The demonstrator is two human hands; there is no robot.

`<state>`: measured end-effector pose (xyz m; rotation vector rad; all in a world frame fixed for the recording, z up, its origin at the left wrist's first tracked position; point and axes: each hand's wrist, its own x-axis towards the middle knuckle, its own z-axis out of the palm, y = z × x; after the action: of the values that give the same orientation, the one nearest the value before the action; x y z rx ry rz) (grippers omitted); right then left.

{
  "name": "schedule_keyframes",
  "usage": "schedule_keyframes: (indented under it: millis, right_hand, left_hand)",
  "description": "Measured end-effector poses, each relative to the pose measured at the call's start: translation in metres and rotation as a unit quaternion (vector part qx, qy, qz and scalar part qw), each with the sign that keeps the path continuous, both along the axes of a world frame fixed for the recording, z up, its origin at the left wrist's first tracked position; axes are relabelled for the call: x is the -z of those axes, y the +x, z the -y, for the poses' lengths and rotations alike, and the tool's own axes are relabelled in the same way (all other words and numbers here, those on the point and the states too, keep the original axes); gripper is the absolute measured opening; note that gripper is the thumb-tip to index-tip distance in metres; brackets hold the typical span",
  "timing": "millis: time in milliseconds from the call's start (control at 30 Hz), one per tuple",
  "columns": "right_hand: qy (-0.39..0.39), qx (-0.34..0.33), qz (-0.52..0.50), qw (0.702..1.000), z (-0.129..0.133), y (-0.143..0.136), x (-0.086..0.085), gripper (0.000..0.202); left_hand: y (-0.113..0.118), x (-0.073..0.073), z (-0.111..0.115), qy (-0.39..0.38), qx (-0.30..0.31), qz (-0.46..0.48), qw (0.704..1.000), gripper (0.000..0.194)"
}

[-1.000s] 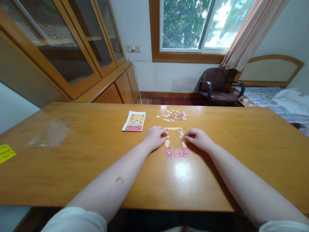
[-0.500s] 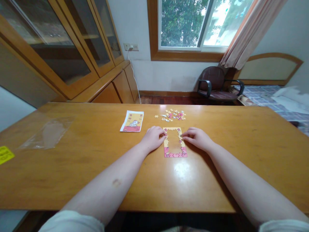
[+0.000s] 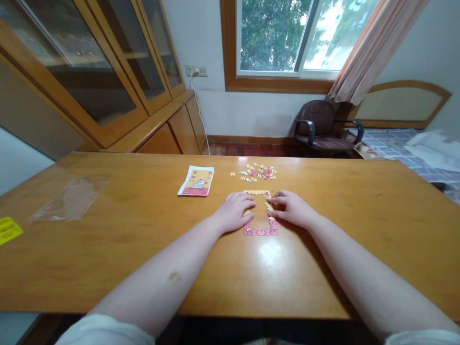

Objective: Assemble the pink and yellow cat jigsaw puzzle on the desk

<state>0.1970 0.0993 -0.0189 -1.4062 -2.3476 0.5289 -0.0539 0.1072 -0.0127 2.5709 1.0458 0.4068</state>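
Note:
A rectangular border of joined jigsaw pieces (image 3: 261,232), yellow at the far end and pink at the near end, lies on the table with a bare middle. Over its left side rests my left hand (image 3: 235,211), fingers apart and covering part of that edge. My right hand (image 3: 292,208) touches the right side with its fingertips, thumb and fingers apart. Beyond the border sits a heap of loose jigsaw pieces (image 3: 259,172), yellow, pink and white. A picture sheet (image 3: 197,181) showing a white duck on yellow and pink lies to the left of the heap.
The wooden table (image 3: 118,254) bears a clear plastic bag (image 3: 74,196) and a yellow label (image 3: 9,230) at the left. Past the far edge stand a glass-door cabinet (image 3: 143,105), a dark red armchair (image 3: 318,124) and a bed (image 3: 391,143).
My left hand has slid right and nearer, spreading its fingers over the border's left side. My right hand's thumb has moved nearer, widening the gap to the fingers.

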Motion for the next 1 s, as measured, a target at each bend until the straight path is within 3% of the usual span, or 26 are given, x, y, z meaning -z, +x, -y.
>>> schedule_keyframes:
  millis: [267,633,1000]
  right_hand:
    - [-0.022,0.023,-0.014,0.999,0.000,-0.004,0.003,0.043]
    - [-0.011,0.008,-0.026,1.000,-0.005,0.015,-0.001,0.047]
    - [-0.003,-0.015,0.015,1.000,-0.006,0.012,0.000,0.039]
  left_hand:
    - [0.013,0.003,0.008,-0.018,0.081,-0.077,0.994,0.060]
    - [0.018,0.000,0.011,-0.035,0.101,-0.072,0.992,0.060]
    - [0.021,0.002,0.012,-0.027,0.098,-0.077,0.992,0.057]
